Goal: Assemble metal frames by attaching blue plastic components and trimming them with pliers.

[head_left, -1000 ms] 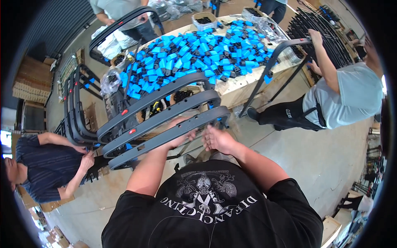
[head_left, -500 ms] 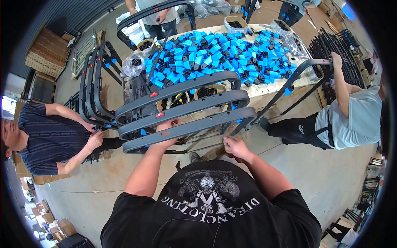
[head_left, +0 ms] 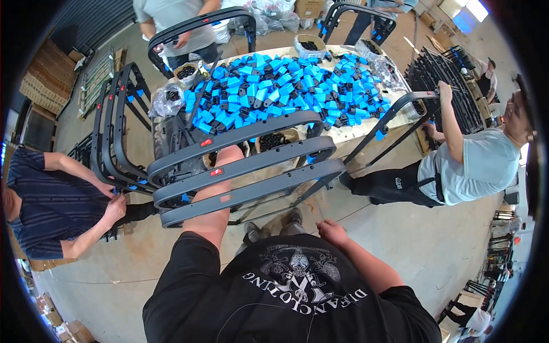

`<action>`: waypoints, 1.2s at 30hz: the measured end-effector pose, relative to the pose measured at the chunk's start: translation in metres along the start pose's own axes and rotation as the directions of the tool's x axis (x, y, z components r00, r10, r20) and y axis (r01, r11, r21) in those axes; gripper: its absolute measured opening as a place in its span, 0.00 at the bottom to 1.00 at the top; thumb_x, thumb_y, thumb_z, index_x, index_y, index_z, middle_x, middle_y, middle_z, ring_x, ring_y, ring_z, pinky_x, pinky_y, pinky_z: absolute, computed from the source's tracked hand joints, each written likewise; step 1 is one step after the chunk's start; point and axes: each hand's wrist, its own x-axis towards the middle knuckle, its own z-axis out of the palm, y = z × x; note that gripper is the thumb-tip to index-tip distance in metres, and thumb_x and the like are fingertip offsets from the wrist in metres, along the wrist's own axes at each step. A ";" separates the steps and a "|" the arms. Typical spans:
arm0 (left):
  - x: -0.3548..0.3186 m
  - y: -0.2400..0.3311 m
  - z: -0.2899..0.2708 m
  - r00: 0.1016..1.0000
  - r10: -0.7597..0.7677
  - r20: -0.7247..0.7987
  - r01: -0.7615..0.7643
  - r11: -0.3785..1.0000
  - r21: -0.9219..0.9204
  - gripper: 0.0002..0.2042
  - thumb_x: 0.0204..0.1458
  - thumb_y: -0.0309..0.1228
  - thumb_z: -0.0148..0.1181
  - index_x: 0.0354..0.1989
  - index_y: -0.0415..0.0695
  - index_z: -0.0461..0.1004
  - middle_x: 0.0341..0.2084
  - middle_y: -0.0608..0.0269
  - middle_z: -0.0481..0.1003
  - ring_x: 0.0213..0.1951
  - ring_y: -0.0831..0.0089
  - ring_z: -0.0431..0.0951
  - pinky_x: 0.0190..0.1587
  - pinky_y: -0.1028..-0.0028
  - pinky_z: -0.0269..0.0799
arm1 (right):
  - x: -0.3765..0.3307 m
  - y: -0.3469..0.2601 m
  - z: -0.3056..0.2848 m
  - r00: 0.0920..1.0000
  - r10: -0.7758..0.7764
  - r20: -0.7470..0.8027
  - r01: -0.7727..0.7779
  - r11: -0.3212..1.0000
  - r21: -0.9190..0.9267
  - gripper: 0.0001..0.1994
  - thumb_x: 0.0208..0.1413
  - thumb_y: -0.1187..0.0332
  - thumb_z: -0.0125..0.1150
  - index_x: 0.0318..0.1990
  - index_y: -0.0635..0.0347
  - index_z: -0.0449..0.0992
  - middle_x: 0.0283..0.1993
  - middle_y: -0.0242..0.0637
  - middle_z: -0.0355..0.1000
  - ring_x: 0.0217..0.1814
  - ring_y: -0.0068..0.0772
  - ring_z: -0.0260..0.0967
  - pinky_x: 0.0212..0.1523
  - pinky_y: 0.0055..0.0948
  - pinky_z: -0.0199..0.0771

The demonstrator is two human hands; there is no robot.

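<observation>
Three black curved tubular frames (head_left: 246, 178) with red tabs stand side by side before me. Reaching through them, my left hand (head_left: 230, 153) is near the boxes of small black parts; the upper rail hides its fingers. One of these boxes (head_left: 277, 140) shows between the rails, next to that arm. My right hand (head_left: 331, 232) is closed to the right of the frames, apart from them. What it holds, if anything, I cannot make out. Beyond the frames, a heap of blue and black plastic pieces (head_left: 280, 86) covers much of the worktable (head_left: 357, 132).
At left, a person in a dark striped shirt (head_left: 48, 200) works beside more black frames (head_left: 119, 123). A person in a light shirt (head_left: 472, 166) grips another frame (head_left: 394, 114) at right. Someone (head_left: 177, 26) stands across the table. Tubs of black parts (head_left: 310, 47) line its far side.
My left arm has stretched farther forward through the frames, its fingers now hidden. My right hand has drawn back from the nearest frame's right end. The view has shifted slightly.
</observation>
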 end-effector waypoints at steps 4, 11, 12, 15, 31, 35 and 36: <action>0.013 0.008 0.006 0.996 -0.018 -0.089 0.013 0.999 -0.049 0.11 0.57 0.34 0.59 0.43 0.40 0.78 0.40 0.49 0.80 0.43 0.52 0.81 0.46 0.58 0.75 | -0.016 -0.001 -0.016 0.994 -0.033 -0.101 0.003 0.959 -0.283 0.15 0.61 0.55 0.61 0.37 0.60 0.74 0.28 0.31 0.71 0.32 0.25 0.67 0.34 0.29 0.68; 0.021 0.006 0.007 0.979 -0.028 -0.201 0.014 0.997 -0.074 0.11 0.57 0.34 0.60 0.42 0.40 0.78 0.38 0.49 0.80 0.41 0.52 0.81 0.45 0.58 0.75 | -0.009 0.019 -0.038 0.986 0.014 -0.166 -0.044 0.983 -0.178 0.14 0.60 0.57 0.62 0.38 0.60 0.74 0.26 0.29 0.69 0.26 0.24 0.64 0.27 0.30 0.66; 0.023 0.005 0.005 0.975 -0.032 -0.220 0.015 0.997 -0.077 0.11 0.57 0.34 0.60 0.42 0.40 0.78 0.38 0.49 0.80 0.41 0.52 0.81 0.45 0.58 0.75 | -0.010 0.016 -0.036 0.984 0.017 -0.177 -0.049 0.983 -0.176 0.14 0.60 0.57 0.62 0.38 0.60 0.74 0.25 0.28 0.68 0.24 0.24 0.63 0.26 0.30 0.65; 0.019 -0.001 0.009 0.963 -0.054 -0.264 0.032 0.996 -0.088 0.11 0.57 0.34 0.60 0.41 0.40 0.78 0.37 0.49 0.80 0.41 0.52 0.81 0.45 0.59 0.75 | -0.016 -0.006 -0.027 0.979 0.008 -0.203 -0.059 0.967 -0.249 0.14 0.60 0.57 0.62 0.38 0.59 0.74 0.25 0.28 0.68 0.24 0.24 0.63 0.25 0.30 0.65; -0.106 0.144 -0.039 0.948 0.280 0.153 -0.237 0.939 -0.250 0.15 0.62 0.41 0.58 0.48 0.44 0.78 0.38 0.48 0.80 0.40 0.55 0.81 0.45 0.61 0.75 | 0.036 -0.128 0.074 0.851 -0.035 0.524 -0.174 0.923 0.344 0.15 0.68 0.53 0.49 0.41 0.56 0.71 0.34 0.32 0.70 0.34 0.30 0.69 0.34 0.31 0.69; -0.102 0.165 -0.029 0.950 0.249 0.189 -0.116 0.842 -0.527 0.14 0.62 0.40 0.58 0.48 0.44 0.78 0.39 0.48 0.80 0.40 0.55 0.81 0.44 0.62 0.76 | 0.036 -0.144 0.085 0.865 -0.009 0.502 -0.273 0.830 0.486 0.15 0.68 0.56 0.47 0.33 0.57 0.68 0.29 0.33 0.63 0.24 0.29 0.59 0.24 0.27 0.60; -0.092 0.156 -0.024 0.967 0.226 0.114 -0.132 0.834 -0.536 0.13 0.61 0.39 0.59 0.47 0.43 0.79 0.38 0.48 0.80 0.40 0.54 0.81 0.44 0.62 0.76 | 0.046 -0.136 0.077 0.829 0.001 0.559 -0.313 0.829 0.464 0.15 0.68 0.57 0.47 0.32 0.56 0.67 0.29 0.32 0.62 0.23 0.27 0.56 0.23 0.26 0.57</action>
